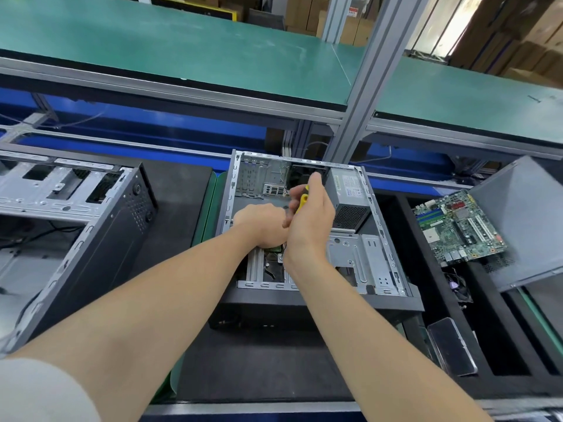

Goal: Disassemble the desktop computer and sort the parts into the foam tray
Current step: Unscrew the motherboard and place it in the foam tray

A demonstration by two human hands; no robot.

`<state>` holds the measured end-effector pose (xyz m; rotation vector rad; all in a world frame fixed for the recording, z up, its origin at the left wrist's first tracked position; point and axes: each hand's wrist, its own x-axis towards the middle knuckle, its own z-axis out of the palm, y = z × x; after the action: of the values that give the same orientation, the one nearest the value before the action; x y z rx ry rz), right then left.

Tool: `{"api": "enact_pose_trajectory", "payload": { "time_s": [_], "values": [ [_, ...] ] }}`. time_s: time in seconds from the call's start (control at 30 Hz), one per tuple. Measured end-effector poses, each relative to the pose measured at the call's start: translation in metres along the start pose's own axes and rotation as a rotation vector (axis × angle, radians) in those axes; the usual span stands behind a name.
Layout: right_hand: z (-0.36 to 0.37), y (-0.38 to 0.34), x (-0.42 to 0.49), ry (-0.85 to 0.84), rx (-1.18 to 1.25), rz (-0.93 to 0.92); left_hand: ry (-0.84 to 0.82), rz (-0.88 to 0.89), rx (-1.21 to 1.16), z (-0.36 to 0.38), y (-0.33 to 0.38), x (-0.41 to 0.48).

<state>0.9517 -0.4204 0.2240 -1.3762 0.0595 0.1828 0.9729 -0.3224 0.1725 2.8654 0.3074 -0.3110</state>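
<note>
Yellow plastic shows inside the right hand (309, 217), which is clasped round a screwdriver (303, 202) held upright over the open desktop computer (350, 257), probably to drive straight down onto a screw. The left hand (262, 223) bends in beside the tool, perhaps steadying it; whether it grips anything is hidden. To the right, the foam tray (432, 278) already holds the motherboard (457, 226).

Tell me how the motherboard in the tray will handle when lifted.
The motherboard is a thin flat board, so probably stiff and light. Its bare chips and slots look fragile; likely best gripped by the edges.
</note>
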Motion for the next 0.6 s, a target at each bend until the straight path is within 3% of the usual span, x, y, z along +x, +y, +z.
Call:
{"api": "enact_pose_trajectory", "payload": {
  "time_s": [0.17, 0.43, 0.6],
  "values": [
    [-0.001, -0.002, 0.008, -0.210, 0.038, 0.048, 0.050, -0.006, 0.007, 0.006, -0.005, 0.004],
    [-0.013, -0.010, 0.036, -0.663, 0.117, 0.157, -0.055, 0.084, 0.050, 0.004, -0.007, 0.008],
    [-0.013, -0.014, 0.040, -0.750, 0.119, 0.148, -0.017, 0.085, 0.062, 0.005, -0.009, 0.010]
  ]
}}
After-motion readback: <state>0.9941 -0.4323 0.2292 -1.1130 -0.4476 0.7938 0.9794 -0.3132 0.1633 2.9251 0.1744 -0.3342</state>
